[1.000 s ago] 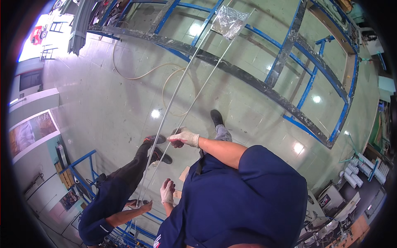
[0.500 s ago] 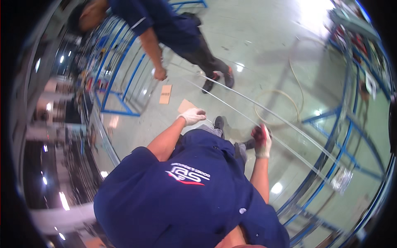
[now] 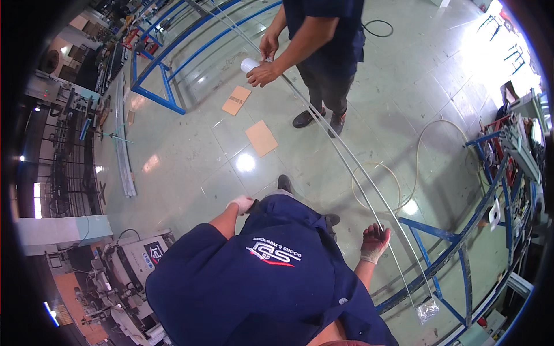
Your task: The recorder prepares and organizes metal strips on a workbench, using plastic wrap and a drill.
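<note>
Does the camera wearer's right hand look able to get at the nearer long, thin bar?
Probably yes: the gloved right hand is close beside the nearer bar, with nothing visible blocking the way; whether they already touch, I cannot tell.

- Tiled floor, pale grey-green and glossy, marked by bright reflections of overhead lights.
- Rectangular cardboard sheet, plain brown, lying flat on the floor.
- Printed cardboard piece, near the plain sheet, apart from it.
- Thin cream hose, curving across the floor at right and forming a loop.
- Black cable loop, on the floor at upper right.
- Long silvery profiles, lying on the floor at left.
- Workshop machine, light-grey housing with control panel, lower left.
- Grey profiles, stacked at the right edge.
</note>
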### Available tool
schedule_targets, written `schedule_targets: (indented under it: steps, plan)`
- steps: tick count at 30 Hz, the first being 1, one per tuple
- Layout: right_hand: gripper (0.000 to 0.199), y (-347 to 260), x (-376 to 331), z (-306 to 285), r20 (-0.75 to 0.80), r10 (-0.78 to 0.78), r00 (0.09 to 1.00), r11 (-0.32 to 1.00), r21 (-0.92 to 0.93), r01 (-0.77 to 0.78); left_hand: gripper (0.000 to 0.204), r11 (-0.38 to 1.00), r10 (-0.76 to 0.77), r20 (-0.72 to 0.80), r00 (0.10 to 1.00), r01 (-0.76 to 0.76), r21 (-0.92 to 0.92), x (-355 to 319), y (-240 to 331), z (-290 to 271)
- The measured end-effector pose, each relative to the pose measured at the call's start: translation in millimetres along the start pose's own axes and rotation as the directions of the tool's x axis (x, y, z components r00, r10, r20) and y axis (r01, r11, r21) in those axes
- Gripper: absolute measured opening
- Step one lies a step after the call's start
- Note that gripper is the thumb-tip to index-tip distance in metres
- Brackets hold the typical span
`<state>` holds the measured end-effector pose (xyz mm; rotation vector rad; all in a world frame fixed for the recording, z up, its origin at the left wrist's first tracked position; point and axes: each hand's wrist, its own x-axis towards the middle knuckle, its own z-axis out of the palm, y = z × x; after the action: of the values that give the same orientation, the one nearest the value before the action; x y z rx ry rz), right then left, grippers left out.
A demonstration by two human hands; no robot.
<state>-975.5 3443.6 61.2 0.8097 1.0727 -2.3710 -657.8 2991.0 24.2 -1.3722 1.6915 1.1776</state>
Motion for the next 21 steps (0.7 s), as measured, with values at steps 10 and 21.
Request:
schedule_targets:
  steps: [10, 21]
  plan:
    - [0.035, 101.7, -37.0, 145.4, -0.175, -0.076, 0.982, 0.772, -0.634, -0.053, 0.035, 0.844, 0.053, 0.111, 0.992, 0.015, -0.536, 104.0, -17.3, -104.6]
    - [0.042, 156.3, 28.6, 387.2, 0.566, -0.481, 0.669, -0.037, -0.776, 0.63, 0.044, 0.755, 0.05, -0.243, 0.969, -0.196, -0.626, 137.4, -37.0, -256.1]
